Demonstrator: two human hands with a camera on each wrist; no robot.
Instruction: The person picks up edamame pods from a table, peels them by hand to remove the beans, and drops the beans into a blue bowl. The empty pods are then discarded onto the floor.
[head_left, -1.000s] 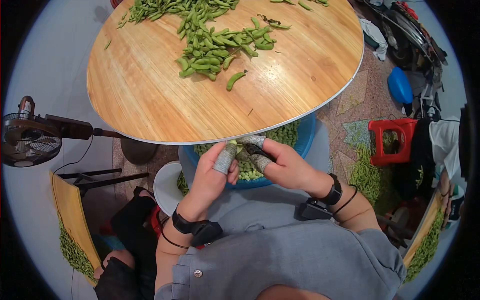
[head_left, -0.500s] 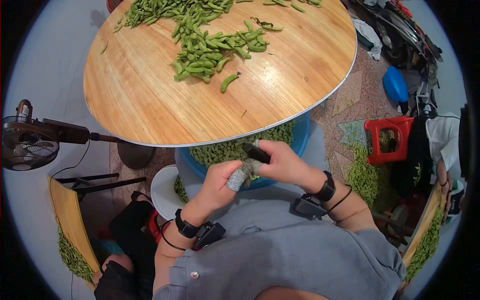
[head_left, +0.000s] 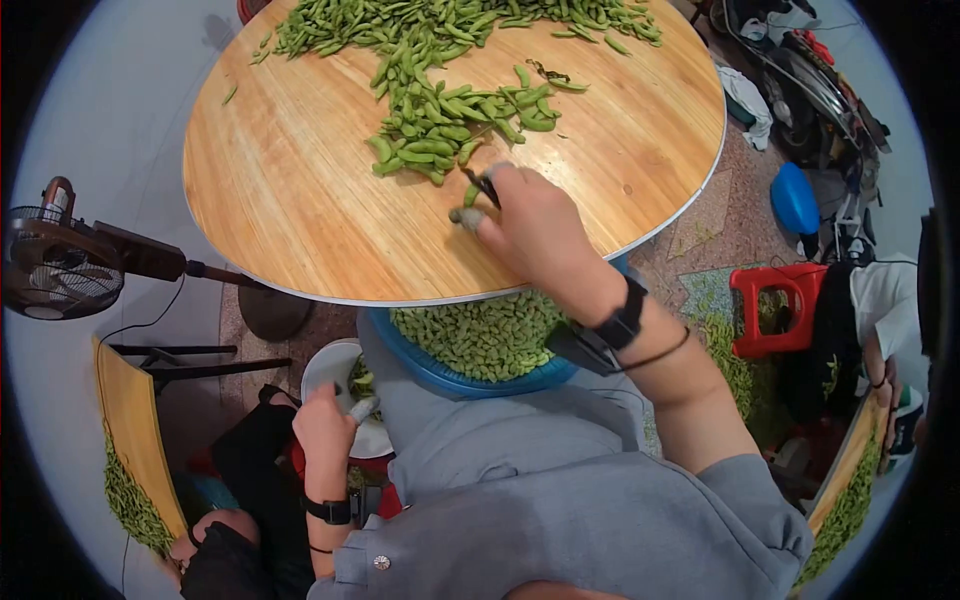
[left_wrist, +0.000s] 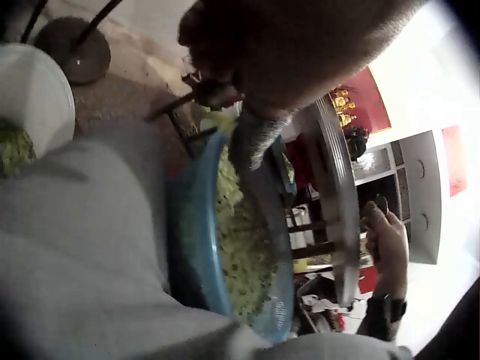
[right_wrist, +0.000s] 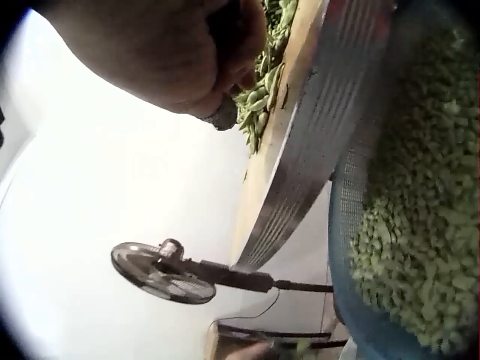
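My right hand [head_left: 545,230] reaches over the round wooden table [head_left: 330,220], holding a small dark tool [head_left: 484,188]; the tool's kind is hard to make out. Grey tape wraps its thumb and a finger, and their tips are on either side of a single green soybean pod [head_left: 471,196]. Low on the left, my left hand [head_left: 323,430] hangs over the rim of a white bucket [head_left: 322,370], its taped thumb sticking out. A pale green husk [head_left: 364,379] shows just beyond that thumb. Shelled beans [head_left: 480,338] fill the blue basin [head_left: 400,358] at my lap.
A heap of pods [head_left: 430,110] spreads across the far part of the table. A fan [head_left: 65,265] stands at the left and a red stool [head_left: 775,310] at the right, with pods on the floor near it. Other people sit on both sides.
Both hands were together above the basin. The right has moved forward onto the table to the lone pod, still holding the dark tool; the left has swung down and left to the bucket.
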